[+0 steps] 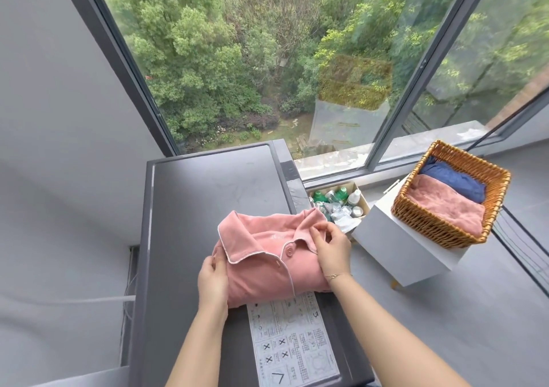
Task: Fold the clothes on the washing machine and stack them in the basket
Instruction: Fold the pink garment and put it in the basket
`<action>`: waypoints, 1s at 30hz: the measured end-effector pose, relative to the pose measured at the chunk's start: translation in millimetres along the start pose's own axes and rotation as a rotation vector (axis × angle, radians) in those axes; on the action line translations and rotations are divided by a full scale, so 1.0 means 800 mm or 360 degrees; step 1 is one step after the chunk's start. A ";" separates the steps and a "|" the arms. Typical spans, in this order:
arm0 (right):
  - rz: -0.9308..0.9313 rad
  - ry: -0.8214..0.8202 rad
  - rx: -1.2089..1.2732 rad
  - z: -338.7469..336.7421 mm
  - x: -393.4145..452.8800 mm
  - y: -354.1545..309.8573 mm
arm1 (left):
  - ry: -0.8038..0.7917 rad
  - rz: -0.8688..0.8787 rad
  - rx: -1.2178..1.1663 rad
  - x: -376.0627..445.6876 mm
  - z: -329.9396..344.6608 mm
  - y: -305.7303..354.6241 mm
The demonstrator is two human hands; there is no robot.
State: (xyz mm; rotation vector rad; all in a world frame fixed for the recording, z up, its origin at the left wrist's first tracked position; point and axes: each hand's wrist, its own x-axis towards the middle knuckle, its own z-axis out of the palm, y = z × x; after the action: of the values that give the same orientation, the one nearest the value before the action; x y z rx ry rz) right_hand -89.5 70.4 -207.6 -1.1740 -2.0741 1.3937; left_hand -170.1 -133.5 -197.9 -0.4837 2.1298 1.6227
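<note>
1. I'm at a tall window over trees, with the dark grey washing machine (214, 196) under my arms; its flat top serves as my counter, and a printed instruction sheet (292, 339) lies on the near part of it
2. The pink pyjama top (267, 265) sits folded on the washing machine top, just beyond that sheet, collar and button facing up, its long axis running from my left to my right
3. My left hand (212, 279) grips the left edge of the bundle, thumb on top and fingers tucked out of sight beneath it
4. My right hand (329, 247) rests on the right side of the bundle, its fingertips (319, 227) pinching the collar fabric, so both grips close on the same garment from opposite ends
5. The wicker basket (427, 223) stands on a white stool (407, 256) to the right of the washing machine and a little farther off, a pink folded piece (445, 205) and a blue one (454, 178) already lying in it
6. A cardboard box of bottles (341, 202) sits low between the washing machine and the stool
7. I judge the fold about done; the carry goes rightward over the box, and my right hand is the nearer one to the basket, so it would lead while the left supports underneath
</note>
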 end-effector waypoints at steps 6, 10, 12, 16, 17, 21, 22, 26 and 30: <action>0.0103 0.0212 -0.0051 -0.005 -0.004 0.001 | 0.0260 0.0273 0.0427 -0.006 -0.003 -0.003; 0.0319 0.0103 0.0024 -0.022 -0.014 0.001 | 0.0120 0.0069 0.0299 0.018 -0.011 0.000; 0.0413 -0.0008 0.0050 -0.028 -0.017 -0.001 | -0.0196 -0.0109 0.0038 0.031 -0.012 0.004; 0.0547 -0.0266 -0.0116 -0.027 -0.012 -0.006 | -0.0683 -0.0238 -0.0039 0.034 -0.017 0.013; 0.0596 -0.0344 -0.0120 -0.027 -0.010 -0.006 | -0.0755 -0.0247 -0.0066 0.030 -0.017 0.015; 0.0757 -0.0520 0.0029 -0.033 -0.015 -0.001 | -0.0794 -0.0362 -0.0090 0.025 -0.016 0.018; 0.0788 -0.0558 0.0108 -0.034 -0.019 0.000 | -0.0748 -0.0394 -0.0042 0.024 -0.015 0.018; 0.0922 -0.0659 0.0400 -0.050 -0.045 0.012 | -0.0796 -0.0415 -0.0088 0.017 -0.011 0.013; 0.0987 -0.0632 0.0628 -0.067 -0.069 0.014 | -0.0808 -0.0393 -0.0096 0.005 -0.003 0.013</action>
State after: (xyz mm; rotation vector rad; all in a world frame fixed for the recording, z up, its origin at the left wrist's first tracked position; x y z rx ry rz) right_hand -15.7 58.7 -186.8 -1.5201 -1.5788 2.3570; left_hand -179.0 -133.0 -190.5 -0.2962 1.5868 1.4801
